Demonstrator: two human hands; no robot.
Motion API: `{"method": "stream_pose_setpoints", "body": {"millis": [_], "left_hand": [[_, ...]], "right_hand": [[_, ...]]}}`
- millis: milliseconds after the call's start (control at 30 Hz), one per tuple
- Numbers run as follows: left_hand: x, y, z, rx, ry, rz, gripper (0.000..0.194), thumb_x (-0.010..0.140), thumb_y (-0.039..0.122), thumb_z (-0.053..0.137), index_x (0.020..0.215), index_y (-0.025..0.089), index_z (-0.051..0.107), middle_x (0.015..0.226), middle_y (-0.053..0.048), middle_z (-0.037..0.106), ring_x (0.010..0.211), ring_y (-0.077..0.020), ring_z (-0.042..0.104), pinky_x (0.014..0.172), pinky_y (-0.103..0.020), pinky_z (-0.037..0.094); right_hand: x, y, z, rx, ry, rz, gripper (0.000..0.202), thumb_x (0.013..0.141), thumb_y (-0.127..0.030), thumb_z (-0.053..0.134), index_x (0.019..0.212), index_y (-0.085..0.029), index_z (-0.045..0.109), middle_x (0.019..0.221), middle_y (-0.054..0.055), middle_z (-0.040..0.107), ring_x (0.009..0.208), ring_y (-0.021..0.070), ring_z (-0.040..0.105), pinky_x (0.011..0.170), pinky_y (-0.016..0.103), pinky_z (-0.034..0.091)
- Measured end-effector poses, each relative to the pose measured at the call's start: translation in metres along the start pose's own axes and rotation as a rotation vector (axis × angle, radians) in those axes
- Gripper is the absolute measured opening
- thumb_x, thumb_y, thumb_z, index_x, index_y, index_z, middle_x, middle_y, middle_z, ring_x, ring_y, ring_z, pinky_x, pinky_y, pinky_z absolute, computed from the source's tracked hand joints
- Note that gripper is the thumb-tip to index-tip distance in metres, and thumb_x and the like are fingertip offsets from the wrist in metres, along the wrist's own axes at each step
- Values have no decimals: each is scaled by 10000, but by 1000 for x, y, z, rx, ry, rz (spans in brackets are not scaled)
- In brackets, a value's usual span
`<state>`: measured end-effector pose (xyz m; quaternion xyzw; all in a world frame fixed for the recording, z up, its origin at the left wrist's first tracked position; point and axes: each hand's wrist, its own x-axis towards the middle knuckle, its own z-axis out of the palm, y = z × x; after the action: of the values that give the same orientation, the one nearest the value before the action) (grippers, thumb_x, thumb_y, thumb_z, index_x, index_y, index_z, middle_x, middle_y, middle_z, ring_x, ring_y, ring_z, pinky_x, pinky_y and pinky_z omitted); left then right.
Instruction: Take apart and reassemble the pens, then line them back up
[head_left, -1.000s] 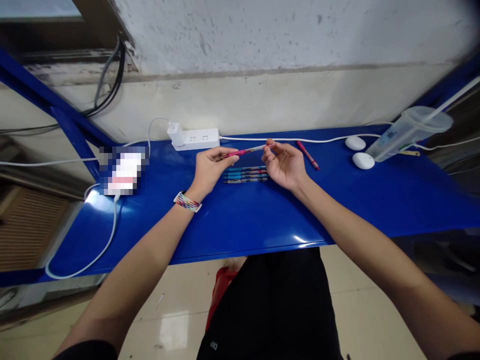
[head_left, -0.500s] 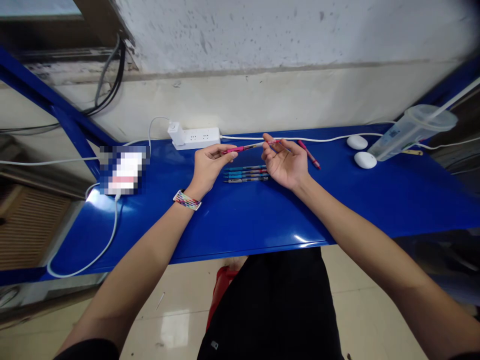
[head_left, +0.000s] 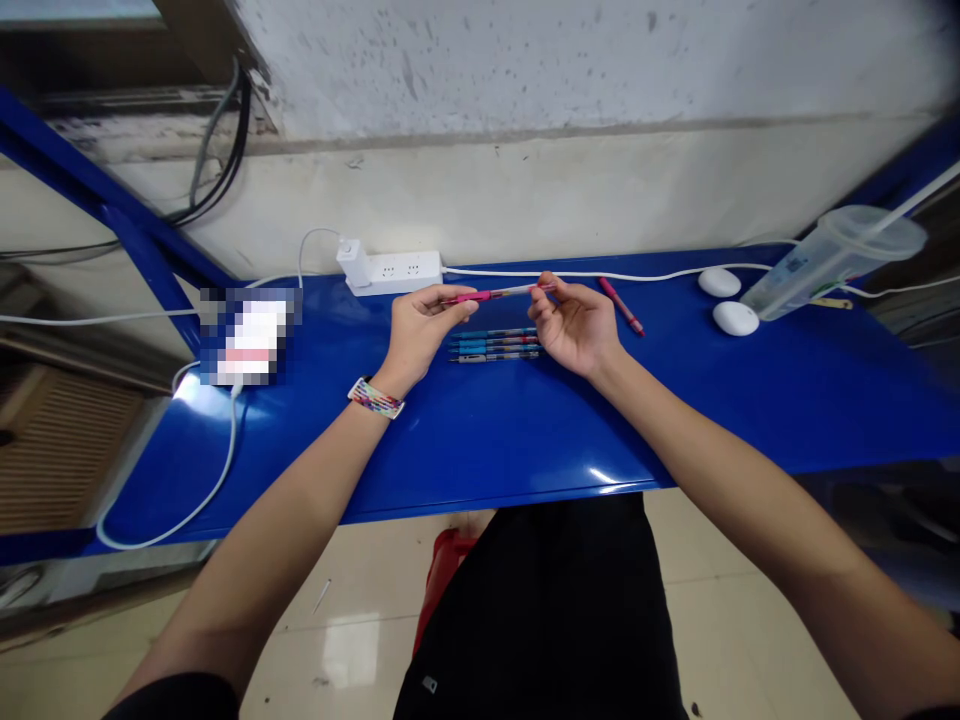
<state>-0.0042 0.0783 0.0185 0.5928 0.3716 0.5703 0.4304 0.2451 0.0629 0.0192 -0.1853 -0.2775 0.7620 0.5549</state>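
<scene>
Blue tabletop (head_left: 487,440): two hands (head_left: 418,328), perhaps six pens (head_left: 478,296).

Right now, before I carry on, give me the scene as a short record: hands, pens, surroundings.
Left hand: fingers of the left hand grip the pink pen near one end
Right hand: fingers of the right hand at the pen's other end
Pen row: blue pens and a grey one side by side on the blue table, below the held pen in view
Loose piece: red pen-shaped piece beyond the right hand
Behind: white power strip
Far right: clear container
</scene>
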Motion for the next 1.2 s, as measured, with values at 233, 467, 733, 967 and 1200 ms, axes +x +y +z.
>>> {"method": "stream_pose_setpoints", "body": {"millis": [233, 467, 733, 967, 1200], "left_hand": [[1, -3, -1, 12, -1, 12, 218, 809, 333, 952, 1005, 240, 927, 948, -64, 880, 828, -191, 776, 833, -369, 666], [1, -4, 0, -48, -9, -20, 210, 768, 305, 971, 969, 254, 933, 926, -53, 887, 819, -187, 781, 812, -352, 663], [-1, -2, 0, -23, -6, -17, 217, 771, 310, 970, 977, 253, 934, 935, -53, 890, 811, -191, 777, 818, -370, 670], [-2, -1, 1, -29, -16, -14, 210, 778, 314, 970, 977, 254, 936, 924, -53, 885, 810, -186, 777, 818, -364, 671], [-2, 1, 0, -2, -27, -11, 198, 792, 329, 970, 974, 260, 931, 918, -54, 880, 791, -187, 768, 801, -372, 669]], "right_hand": [[-1, -2, 8, -96, 92, 5, 178, 956, -238, 684, 1120, -236, 753, 954, -4, 868, 879, 129, 821, 776, 170, 697], [0, 1, 8, -152, 181, -42, 154, 906, -263, 743, 1057, -236, 742, 935, 29, 853, 854, 171, 801, 717, 236, 699], [1, 2, -2, -310, 143, -114, 237, 874, -360, 780, 1075, -238, 751, 968, 52, 835, 930, 208, 800, 743, 297, 695], [1, 1, -4, -319, 81, -138, 286, 873, -398, 786, 1118, -253, 762, 969, 18, 820, 955, 171, 780, 799, 269, 681], [-2, 1, 0, -328, 135, -120, 347, 876, -512, 748, 1077, -229, 751, 983, 58, 811, 982, 207, 781, 756, 283, 698]]}}
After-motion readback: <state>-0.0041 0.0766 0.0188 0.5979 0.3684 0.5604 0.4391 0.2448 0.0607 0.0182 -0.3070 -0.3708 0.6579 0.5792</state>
